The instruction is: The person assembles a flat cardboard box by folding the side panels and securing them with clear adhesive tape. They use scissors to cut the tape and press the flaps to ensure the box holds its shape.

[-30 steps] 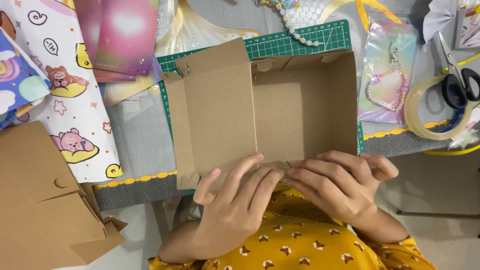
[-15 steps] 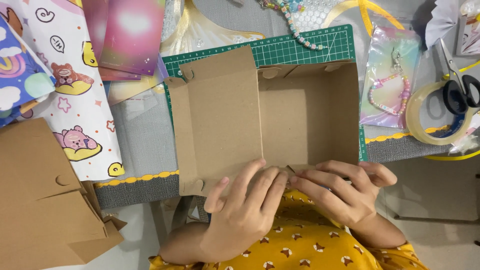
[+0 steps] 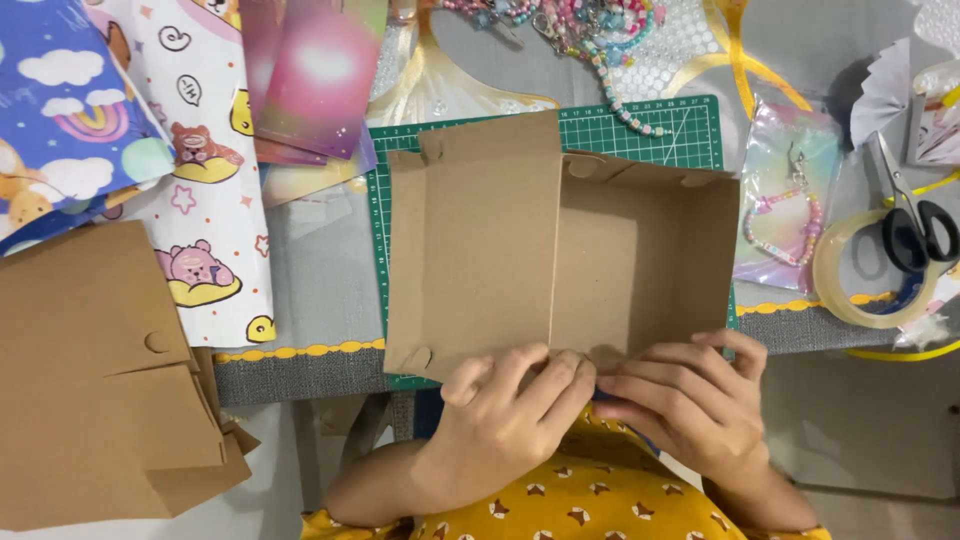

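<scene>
**Both hands pinch the near wall of a cardboard box**

Head view: an open brown cardboard box (image 3: 640,250) lies on a green cutting mat (image 3: 640,125), its lid flap (image 3: 475,245) folded out to the left. The left hand (image 3: 505,415) and right hand (image 3: 690,400) meet at the box's near edge, fingers curled tight over the wall. Flat cardboard sheets (image 3: 95,370) lie at the left, patterned paper (image 3: 190,170) above them; scissors (image 3: 910,215) rest across a tape roll (image 3: 850,290) at the right.
</scene>
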